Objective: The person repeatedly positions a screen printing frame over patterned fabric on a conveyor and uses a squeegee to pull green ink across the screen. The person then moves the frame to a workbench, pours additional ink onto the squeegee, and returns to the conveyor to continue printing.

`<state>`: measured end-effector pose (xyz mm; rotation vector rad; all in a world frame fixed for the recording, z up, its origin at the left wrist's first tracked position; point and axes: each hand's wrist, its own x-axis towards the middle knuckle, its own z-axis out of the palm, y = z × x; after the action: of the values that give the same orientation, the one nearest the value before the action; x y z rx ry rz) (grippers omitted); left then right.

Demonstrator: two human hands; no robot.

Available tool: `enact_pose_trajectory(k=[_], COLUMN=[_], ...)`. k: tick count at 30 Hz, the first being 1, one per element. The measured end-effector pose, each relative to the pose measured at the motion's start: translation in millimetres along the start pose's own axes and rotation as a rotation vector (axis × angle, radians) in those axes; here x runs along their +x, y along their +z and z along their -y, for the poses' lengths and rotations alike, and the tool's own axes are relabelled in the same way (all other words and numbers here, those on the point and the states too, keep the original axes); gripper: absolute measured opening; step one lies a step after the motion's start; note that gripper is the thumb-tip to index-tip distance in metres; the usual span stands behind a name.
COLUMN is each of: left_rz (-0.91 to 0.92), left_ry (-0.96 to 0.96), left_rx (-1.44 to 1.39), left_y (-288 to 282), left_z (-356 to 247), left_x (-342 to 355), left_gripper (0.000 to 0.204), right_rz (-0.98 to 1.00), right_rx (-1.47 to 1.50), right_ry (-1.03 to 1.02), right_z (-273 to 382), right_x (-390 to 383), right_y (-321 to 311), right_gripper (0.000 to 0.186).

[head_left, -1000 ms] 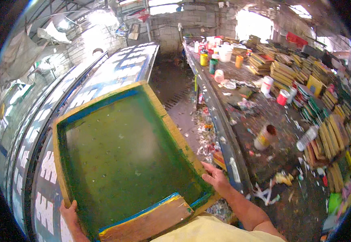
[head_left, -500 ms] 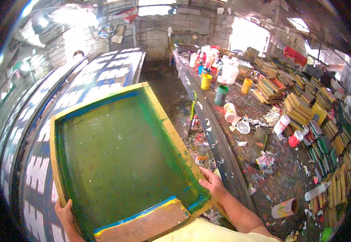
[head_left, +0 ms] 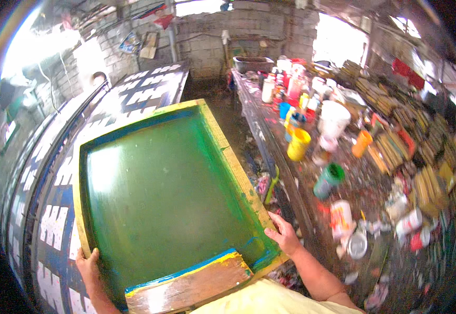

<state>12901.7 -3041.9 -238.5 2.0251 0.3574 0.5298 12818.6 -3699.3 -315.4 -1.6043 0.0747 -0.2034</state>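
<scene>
A wooden-framed printing screen (head_left: 157, 178) with green mesh is held in front of my body, tilted. My left hand (head_left: 89, 263) is closed on its lower left edge, thumb on top of the frame. My right hand (head_left: 284, 234) grips the lower right edge, its fingers partly hidden beneath the wood. A wooden squeegee (head_left: 191, 282), its blade edge smeared blue and yellow, lies inside the frame at the near end, close to my shirt. Neither hand touches the squeegee.
A long printing table (head_left: 157, 89) with rows of white printed pieces runs along the left. The dark, stained bench (head_left: 285, 178) on the right bears a yellow cup (head_left: 298, 145), a green cup (head_left: 329, 181), a white bucket (head_left: 334, 119) and stacked wooden frames (head_left: 429, 191). A dark aisle (head_left: 212, 89) lies between.
My view has moved forward along the aisle, so the bench's cups and bucket look nearer. The screen stays in both hands; a bright reflection now shows on its mesh.
</scene>
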Motion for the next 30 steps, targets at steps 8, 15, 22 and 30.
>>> enact_pose_trajectory(k=[8,15,22,30], left_rz=[-0.036,0.032,0.106,0.074], left_ry=[-0.096,-0.098,-0.012,0.076], left_rx=[-0.047,-0.058,-0.009,0.049], left_y=[162.1,339.2,517.5,716.9], left_z=[-38.1,-67.8,-143.0,-188.1], left_x=[153.8,370.3,555.4,724.7], left_gripper=[0.039,0.041,0.04,0.032], right_rz=[0.135,0.114,-0.042,-0.05], right_rx=[0.085,0.0,0.063,-0.023], right_ry=[0.034,0.044,0.074,0.043], right_z=[-33.3,-25.4,-49.3,-91.7], right_x=[305.7,568.1,735.9,1013.3], right_y=[-8.3,-26.6,-49.0,-91.6], right_gripper=[0.074,0.075,0.072,0.069])
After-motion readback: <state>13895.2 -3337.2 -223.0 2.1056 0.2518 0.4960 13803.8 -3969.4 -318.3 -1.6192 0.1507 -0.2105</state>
